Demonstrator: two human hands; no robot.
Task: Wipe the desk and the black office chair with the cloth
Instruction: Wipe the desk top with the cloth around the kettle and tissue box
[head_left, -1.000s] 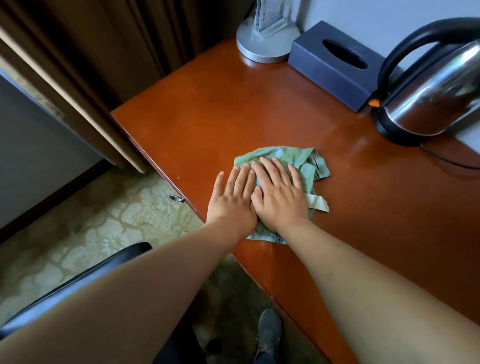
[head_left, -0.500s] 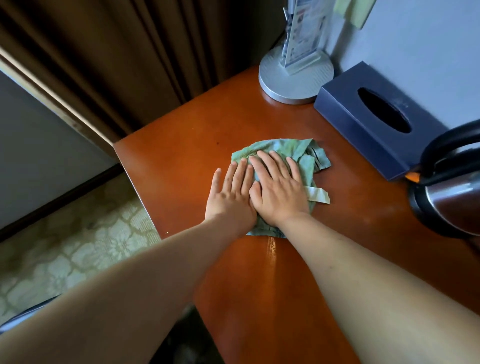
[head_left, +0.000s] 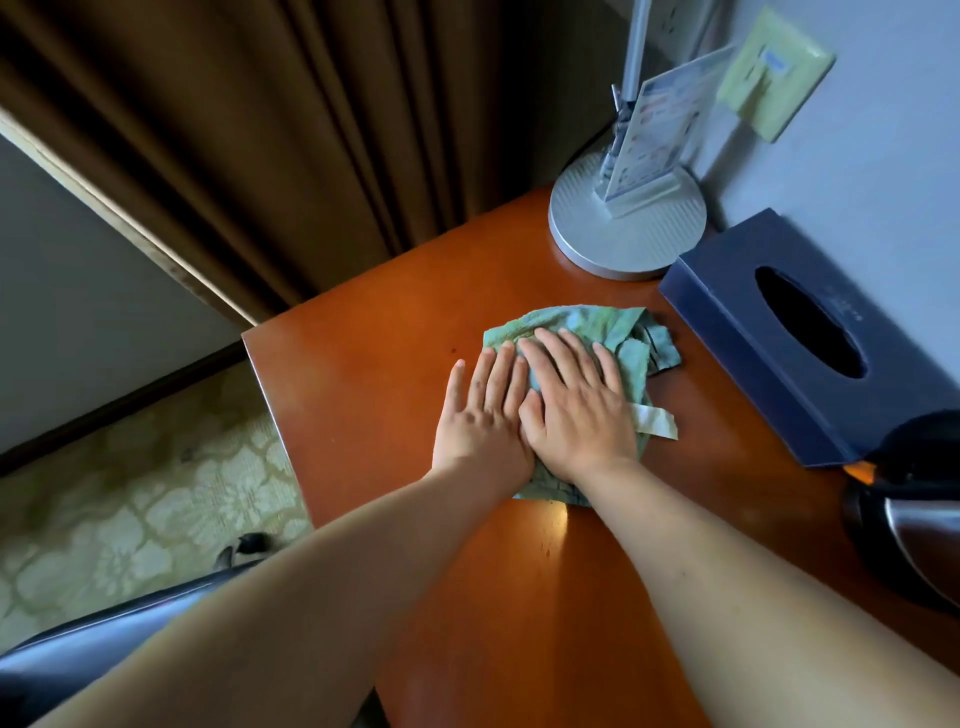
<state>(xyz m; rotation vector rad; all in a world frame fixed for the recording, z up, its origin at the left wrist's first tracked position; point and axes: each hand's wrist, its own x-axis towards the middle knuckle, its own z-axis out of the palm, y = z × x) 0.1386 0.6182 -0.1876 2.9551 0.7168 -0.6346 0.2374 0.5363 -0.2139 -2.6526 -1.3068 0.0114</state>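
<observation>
Cloth (head_left: 587, 325): green, crumpled, flat on the desk (head_left: 374, 374) near its back corner, just beside the tissue box (head_left: 727, 306).
Handling: looks soft, light and limp; likely slides easily on the glossy wood and bunches if pushed from one edge, so pressing flat on its middle should work best.
Left hand (head_left: 480, 415): palm down, fingers straight, fingertips on the cloth's left edge, palm mostly on bare wood.
Right hand (head_left: 579, 405): palm down, fingers spread and straight, pressing the cloth's middle; gripping nothing.
Arms: both reach forward, hands touching side by side.
Chair (head_left: 78, 644): black, at lower left, not yet wiped.
</observation>
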